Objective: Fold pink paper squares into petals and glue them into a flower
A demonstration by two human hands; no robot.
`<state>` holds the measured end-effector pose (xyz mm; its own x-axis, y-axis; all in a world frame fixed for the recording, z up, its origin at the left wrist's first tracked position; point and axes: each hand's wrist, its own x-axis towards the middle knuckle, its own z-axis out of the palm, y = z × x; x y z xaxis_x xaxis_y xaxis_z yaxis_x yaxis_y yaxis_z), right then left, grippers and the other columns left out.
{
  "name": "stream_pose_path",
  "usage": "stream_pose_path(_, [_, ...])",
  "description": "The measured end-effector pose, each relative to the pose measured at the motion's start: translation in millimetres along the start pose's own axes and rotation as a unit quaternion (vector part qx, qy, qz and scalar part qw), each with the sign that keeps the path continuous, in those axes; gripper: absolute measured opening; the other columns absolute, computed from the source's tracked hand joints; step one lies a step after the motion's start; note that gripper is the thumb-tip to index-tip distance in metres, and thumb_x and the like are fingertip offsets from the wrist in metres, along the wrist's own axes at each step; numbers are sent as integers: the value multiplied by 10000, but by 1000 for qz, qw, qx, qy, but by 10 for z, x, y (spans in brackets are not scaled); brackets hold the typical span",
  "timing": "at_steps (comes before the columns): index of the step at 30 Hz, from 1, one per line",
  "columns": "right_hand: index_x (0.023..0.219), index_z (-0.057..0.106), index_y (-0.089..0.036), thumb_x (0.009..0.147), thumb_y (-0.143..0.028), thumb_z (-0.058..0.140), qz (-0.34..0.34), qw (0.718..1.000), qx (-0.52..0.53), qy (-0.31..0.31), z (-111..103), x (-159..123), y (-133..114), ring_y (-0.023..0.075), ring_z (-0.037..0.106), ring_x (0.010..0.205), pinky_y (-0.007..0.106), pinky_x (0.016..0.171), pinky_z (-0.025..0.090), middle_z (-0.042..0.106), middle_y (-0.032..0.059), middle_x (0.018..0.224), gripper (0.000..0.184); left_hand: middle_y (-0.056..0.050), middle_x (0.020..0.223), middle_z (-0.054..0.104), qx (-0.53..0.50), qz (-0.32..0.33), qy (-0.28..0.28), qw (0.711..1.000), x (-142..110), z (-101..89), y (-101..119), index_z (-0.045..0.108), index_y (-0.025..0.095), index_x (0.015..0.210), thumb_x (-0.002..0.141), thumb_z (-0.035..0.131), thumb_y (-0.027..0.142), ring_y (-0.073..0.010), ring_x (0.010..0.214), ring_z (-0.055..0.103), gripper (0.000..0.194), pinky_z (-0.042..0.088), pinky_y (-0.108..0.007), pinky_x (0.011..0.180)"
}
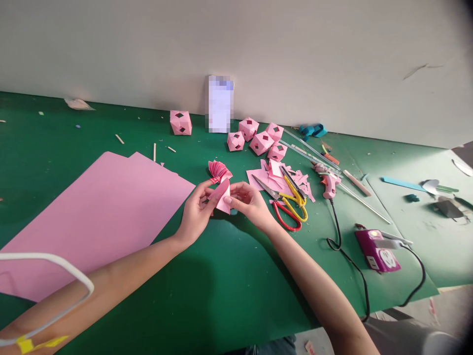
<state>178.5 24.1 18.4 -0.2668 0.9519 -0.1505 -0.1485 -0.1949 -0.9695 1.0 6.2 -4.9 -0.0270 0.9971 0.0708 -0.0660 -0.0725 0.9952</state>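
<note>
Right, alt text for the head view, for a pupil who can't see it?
Left hand and right hand hold pleated pink paper over a green table. Pink sheets lie left, six pink paper shapes sit behind, and scissors and a glue gun lie right.

Shows pale pink on the folded paper strip (222,193), with deeper pink striping along the pleats (218,170). Repeats pale pink on the large sheets (111,207) at left and the scraps (275,168) at right. Patterned with dark diamonds on the pink paper boxes (261,144) toward the far side. Plain green across the counter (166,296), greyish white on the wall (129,49). Yellow (295,190) and red (291,229) on the scissor handles. Pink on the glue gun (331,183), black on its cord (336,219). Purple with white markings on the socket box (373,246).
</note>
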Motion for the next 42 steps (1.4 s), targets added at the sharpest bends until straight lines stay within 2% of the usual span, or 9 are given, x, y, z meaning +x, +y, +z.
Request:
stream_pose_path(4, [861,769,-198,698,-605,959,29,999,-15,-20,-14,1,14,137,574,700,293,680,480,690,-12,754,477,-14,897,696,-15,-13,2,1000,-6,-10,8,616,236,1302,931,804,548,-125,654,621,520,500,-222,519])
stream_pose_path(6, [831,766,-197,690,-625,955,20,1000,2,21,-13,5,48,127,553,685,283,671,458,684,-16,750,488,-30,946,703,-26,-21,11,999,-9,-9,3,615,231,1271,947,783,542,-142,725,662,479,506,-223,533])
stream_pose_path(9, [836,761,-204,694,-665,931,7,995,39,94,-1,13,111,125,543,676,279,670,450,674,-19,750,511,-56,962,708,-24,-22,10,999,-12,-6,-11,665,211,1094,1011,673,572,-164,802,683,370,519,-234,561])
stream_pose_path(12, [817,742,-209,699,-681,914,-1,992,34,125,24,9,147,126,513,649,279,641,426,648,-25,723,516,-47,907,709,-3,-20,-3,1000,-18,-8,-5,677,206,980,1033,625,586,-144,714,641,387,517,-251,579])
stream_pose_path(19, [778,686,-213,702,-617,947,-28,994,16,109,69,-12,123,116,493,630,264,612,399,614,-41,683,487,-33,818,717,14,-35,-21,999,-21,-3,76,692,200,962,957,727,603,-157,698,660,405,542,-263,593])
stream_pose_path(25, [769,764,-200,677,-583,971,8,1000,-7,-9,-12,-2,53,155,591,723,307,731,480,695,-8,738,446,-32,781,709,21,-32,-38,999,-24,-5,83,687,196,907,954,735,592,-160,707,672,402,537,-254,584])
stream_pose_path(32, [789,803,-188,649,-559,993,21,999,16,23,-40,16,71,150,564,703,317,742,448,687,-9,686,439,-67,1011,743,-12,-29,-8,999,-29,2,62,696,207,1079,951,734,576,-188,885,710,392,566,-265,653])
stream_pose_path(37, [783,815,-192,596,-544,1015,34,999,8,34,-36,10,60,148,553,684,312,704,435,695,-6,681,446,-46,886,723,20,-39,-48,998,-33,-13,63,712,210,944,948,724,573,-178,794,657,363,549,-282,676])
stream_pose_path(42, [787,823,-189,545,-473,1045,48,997,29,43,-38,13,65,146,585,704,306,711,449,755,10,758,434,-45,882,708,15,-30,-56,998,-42,-16,73,708,207,910,939,732,529,-191,834,665,325,531,-281,687])
